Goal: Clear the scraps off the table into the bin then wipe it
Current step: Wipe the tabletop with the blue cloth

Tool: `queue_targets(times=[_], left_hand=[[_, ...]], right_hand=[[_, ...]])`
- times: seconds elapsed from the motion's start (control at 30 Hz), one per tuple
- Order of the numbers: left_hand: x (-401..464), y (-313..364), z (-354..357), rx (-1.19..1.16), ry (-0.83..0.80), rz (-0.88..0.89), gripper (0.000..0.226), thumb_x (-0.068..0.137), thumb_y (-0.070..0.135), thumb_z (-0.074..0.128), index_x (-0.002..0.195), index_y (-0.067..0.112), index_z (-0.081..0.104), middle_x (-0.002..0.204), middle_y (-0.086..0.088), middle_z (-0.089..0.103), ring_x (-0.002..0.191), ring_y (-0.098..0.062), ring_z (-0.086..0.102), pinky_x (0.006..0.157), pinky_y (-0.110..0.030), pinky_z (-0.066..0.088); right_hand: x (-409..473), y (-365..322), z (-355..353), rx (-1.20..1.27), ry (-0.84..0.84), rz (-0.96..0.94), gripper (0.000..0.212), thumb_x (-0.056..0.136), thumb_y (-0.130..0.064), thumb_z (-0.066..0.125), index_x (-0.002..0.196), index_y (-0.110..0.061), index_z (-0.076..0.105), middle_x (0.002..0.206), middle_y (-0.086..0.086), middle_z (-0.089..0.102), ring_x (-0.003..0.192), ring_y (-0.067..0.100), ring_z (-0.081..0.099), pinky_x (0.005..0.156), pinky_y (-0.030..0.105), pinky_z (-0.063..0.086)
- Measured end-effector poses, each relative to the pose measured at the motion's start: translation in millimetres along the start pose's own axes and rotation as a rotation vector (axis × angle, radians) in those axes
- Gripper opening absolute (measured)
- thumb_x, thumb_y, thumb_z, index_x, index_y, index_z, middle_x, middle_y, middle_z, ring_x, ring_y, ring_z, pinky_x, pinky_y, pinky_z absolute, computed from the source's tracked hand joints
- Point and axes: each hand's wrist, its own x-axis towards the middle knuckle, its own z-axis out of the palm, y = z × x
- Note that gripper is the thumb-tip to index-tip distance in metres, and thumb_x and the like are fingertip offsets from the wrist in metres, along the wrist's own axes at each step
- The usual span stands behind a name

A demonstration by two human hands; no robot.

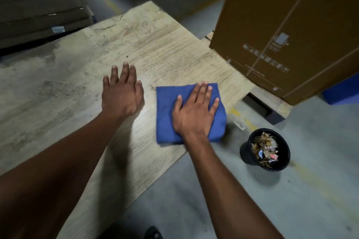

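Blue folded square cloth lies on pale wood-grain tabletop, near right edge, my right hand flat on it, fingers straight. Left hand hovers just left, fingers spread, holding nothing. Unwiped surface lies left and far. Black round bin on floor right holds scraps.

Warehouse: big strapped carton, concrete floor.

we can read no words — the marks printed on the cardboard box are too blurred.
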Motion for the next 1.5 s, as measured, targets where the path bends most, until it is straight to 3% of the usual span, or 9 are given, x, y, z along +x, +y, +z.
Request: queue_targets(times=[0.17, 0.27, 0.57, 0.73, 0.87, 1.07, 1.17, 1.3, 1.5], left_hand=[[21, 0, 8, 0.041, 0.021, 0.066, 0.067, 0.114, 0.049, 0.008, 0.173, 0.018, 0.007, 0.182, -0.004, 0.007, 0.167, -0.036, 0.004, 0.132, -0.061, 0.012], [31, 1, 8, 0.057, 0.022, 0.078, 0.065, 0.115, 0.046, 0.011, 0.173, 0.018, 0.006, 0.182, -0.004, 0.006, 0.167, -0.036, 0.003, 0.132, -0.061, 0.013], [51, 10, 10, 0.042, 0.008, 0.076, 0.064, 0.116, 0.043, 0.013, 0.173, 0.019, 0.0, 0.182, 0.001, -0.001, 0.168, -0.03, -0.004, 0.134, -0.058, 0.009], [52, 9, 12, 0.025, 0.013, 0.08, 0.065, 0.115, 0.047, 0.009, 0.173, 0.02, -0.003, 0.181, 0.004, -0.006, 0.168, -0.028, -0.007, 0.134, -0.057, 0.005], [52, 11, 11, 0.039, 0.003, 0.063, 0.065, 0.115, 0.047, 0.007, 0.173, 0.021, -0.006, 0.181, 0.004, -0.009, 0.167, -0.027, -0.01, 0.134, -0.056, 0.004], [50, 16, 4, 0.003, -0.006, 0.037, 0.065, 0.115, 0.044, 0.013, 0.173, 0.02, -0.002, 0.181, 0.005, -0.006, 0.168, -0.025, -0.008, 0.134, -0.056, 0.004], [52, 15, 1, -0.015, -0.018, 0.022, 0.064, 0.115, 0.042, 0.015, 0.174, 0.021, 0.002, 0.182, 0.007, -0.003, 0.168, -0.023, -0.006, 0.135, -0.053, 0.003], [52, 12, 3, -0.036, 0.014, 0.029, 0.062, 0.115, 0.039, 0.018, 0.174, 0.021, 0.01, 0.181, 0.007, 0.005, 0.168, -0.023, -0.001, 0.135, -0.052, 0.006], [56, 12, 4, -0.063, 0.031, 0.004, 0.061, 0.115, 0.041, 0.014, 0.173, 0.021, 0.016, 0.181, 0.008, 0.01, 0.168, -0.02, 0.001, 0.135, -0.049, 0.005]], right_hand=[[130, 57, -22, 0.008, 0.053, 0.291, 0.085, 0.108, -0.056, 0.019, 0.171, -0.001, 0.005, 0.181, 0.016, 0.003, 0.167, 0.032, 0.0, 0.133, 0.06, -0.001], [156, 67, -27, 0.027, 0.038, 0.387, 0.085, 0.107, -0.056, 0.019, 0.17, 0.0, 0.006, 0.18, 0.017, 0.004, 0.167, 0.034, 0.0, 0.133, 0.059, -0.001], [29, 28, -6, -0.013, 0.069, 0.272, 0.087, 0.108, -0.06, 0.021, 0.171, -0.002, 0.005, 0.181, 0.015, 0.002, 0.168, 0.03, 0.0, 0.132, 0.059, -0.002], [115, 37, -20, 0.0, 0.049, 0.439, 0.087, 0.107, -0.058, 0.019, 0.171, -0.001, 0.004, 0.18, 0.017, 0.001, 0.167, 0.034, -0.003, 0.131, 0.063, 0.0], [154, 43, -22, 0.014, 0.034, 0.444, 0.088, 0.106, -0.059, 0.016, 0.171, -0.001, 0.004, 0.181, 0.017, 0.001, 0.167, 0.035, -0.004, 0.131, 0.063, 0.001], [55, -12, -9, 0.012, -0.013, 0.086, 0.102, 0.102, -0.079, 0.007, 0.171, -0.005, -0.006, 0.18, 0.015, -0.011, 0.167, 0.03, -0.012, 0.133, 0.057, -0.009], [25, -44, 3, -0.022, -0.056, -0.089, 0.102, 0.101, -0.082, 0.008, 0.172, -0.009, -0.002, 0.18, 0.013, -0.01, 0.167, 0.028, -0.015, 0.132, 0.058, -0.009], [49, -48, 3, -0.061, -0.077, -0.217, 0.098, 0.103, -0.078, 0.01, 0.173, -0.009, 0.003, 0.181, 0.012, -0.003, 0.167, 0.027, -0.011, 0.133, 0.058, -0.006], [155, -72, 2, -0.134, -0.13, -0.494, 0.091, 0.106, -0.074, 0.013, 0.173, -0.013, 0.001, 0.182, 0.006, -0.007, 0.167, 0.023, -0.012, 0.133, 0.055, -0.01]])
